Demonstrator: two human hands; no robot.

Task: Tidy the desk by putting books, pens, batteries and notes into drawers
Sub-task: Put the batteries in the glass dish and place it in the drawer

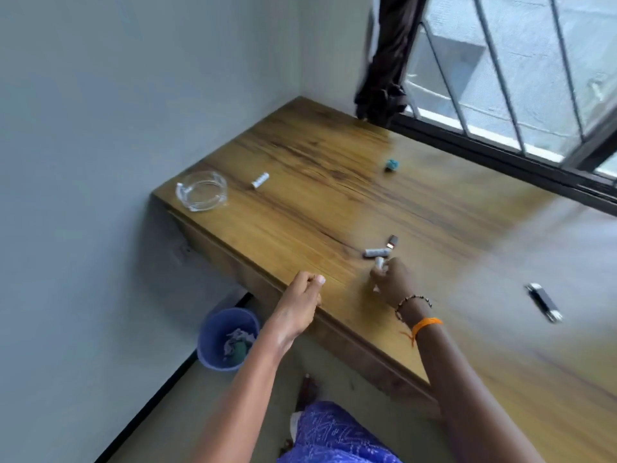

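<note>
Pinching battery (379,263) — right hand (392,282) grip clamped, upright-tilted | left hand (305,290) curled together, empty; desk (334,202)

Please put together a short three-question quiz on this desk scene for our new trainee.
1. True or false: the right hand grips a battery.
2. Which thing lies nearest the glass ashtray? A) the lone battery B) the teal object C) the black pen-like item
3. Fill in: the blue bin stands on the ____, beside the desk.

Key
1. True: its grip is closed round one battery, and another battery lies just beyond it.
2. A.
3. Floor. The left hand rests at the desk's front edge, fingers curled, with nothing visibly in them.
</note>
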